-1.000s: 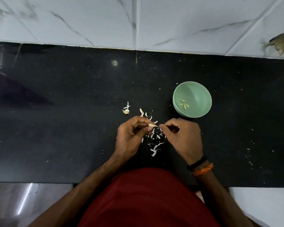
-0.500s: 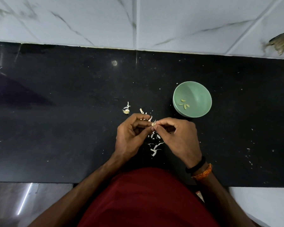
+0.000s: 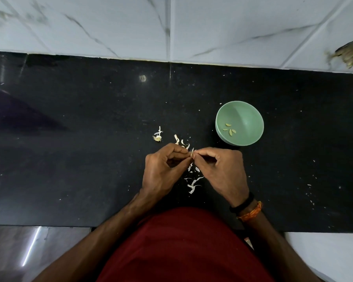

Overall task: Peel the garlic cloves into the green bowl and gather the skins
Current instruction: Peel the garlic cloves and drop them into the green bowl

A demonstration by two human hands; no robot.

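Both hands meet over the black counter [image 3: 80,159]. My left hand [image 3: 163,171] pinches a small garlic clove [image 3: 191,154] between thumb and fingertips, and my right hand [image 3: 220,171] pinches at the same clove from the right. Most of the clove is hidden by the fingertips. The green bowl [image 3: 251,110] stands to the upper right of my hands, with several peeled cloves [image 3: 229,130] lying in it. White garlic skins [image 3: 193,183] lie scattered on the counter under and between my hands. More skins [image 3: 181,142] lie just beyond my left hand.
A garlic root end with a bit of skin [image 3: 157,137] lies left of the skins. A white marble-tiled wall [image 3: 171,27] rises behind the counter, with a brownish patch [image 3: 348,53] at its far right. Small white flecks [image 3: 310,186] dot the counter at right.
My hands have closed together on the clove and shifted slightly away from me. The right fingertips now touch the clove, which showed more between the hands a second ago.
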